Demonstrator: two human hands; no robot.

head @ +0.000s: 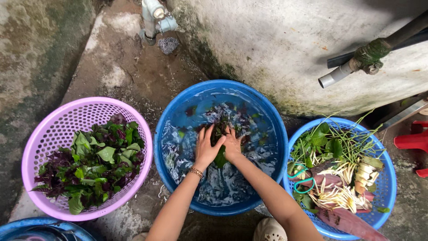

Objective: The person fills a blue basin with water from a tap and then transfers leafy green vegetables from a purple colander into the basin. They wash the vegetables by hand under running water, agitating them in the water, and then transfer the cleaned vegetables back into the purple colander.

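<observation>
Landmark: blue basin (178, 116), round, filled with water, standing on the ground below a pale wall.
Left hand (207, 149): in the basin's middle, fingers spread and pointing away from the person, palm down on the leaves; a beaded bracelet (195, 172) sits at the wrist.
Right hand (232, 145): just beside the left one, touching it, fingers curled over the same bunch.
Leaf bunch (220, 134): green and purple leaves pressed between both hands at the basin's centre, partly under water; its long axis runs from the person toward the wall, with a green leaf end pointing back at the person.
Loose leaves (236, 117): floating beyond the hands.
Purple basket (53, 129): left of the basin, holding green and purple leaves.
Blue basket (387, 178): right of the basin, holding stalks, herbs and pale roots.
Tap (154, 18): beyond the basin, to its upper left.
</observation>
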